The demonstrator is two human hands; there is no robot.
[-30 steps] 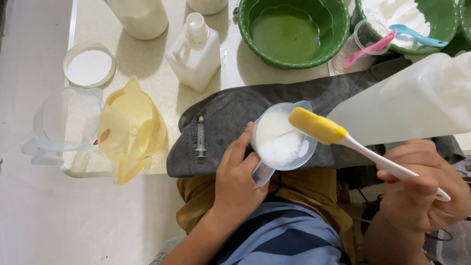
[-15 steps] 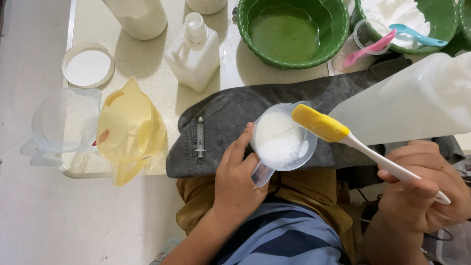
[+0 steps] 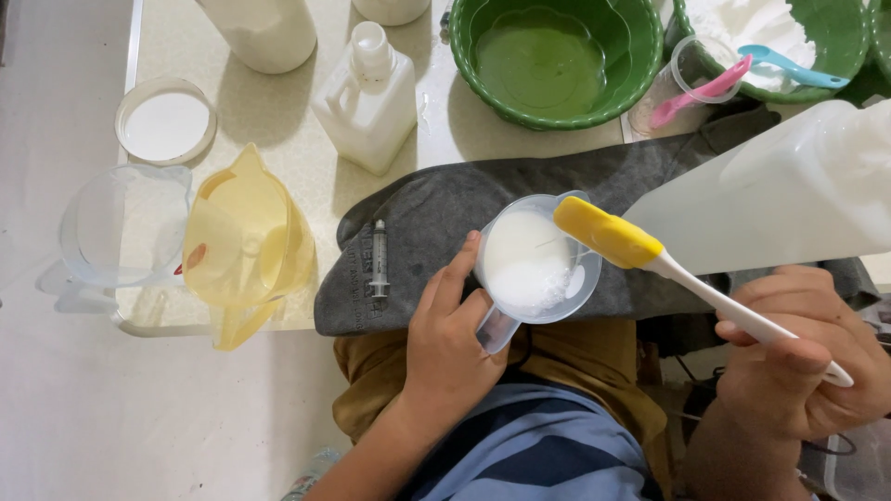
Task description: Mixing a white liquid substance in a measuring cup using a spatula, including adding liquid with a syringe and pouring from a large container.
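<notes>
Left hand [image 3: 450,339] fingers grip clear cup [image 3: 536,260] of white powder, steadying it on grey cloth [image 3: 436,209]. Right hand [image 3: 803,357] fingers clamp yellow spatula [image 3: 608,232], blade resting at cup rim for scraping.

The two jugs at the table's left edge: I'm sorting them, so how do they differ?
The yellow jug is tinted amber; the clear jug is colourless. The yellow jug sits nearer the grey cloth, the clear jug outermost. Both are see-through plastic, look empty, and neither hand touches them.
</notes>
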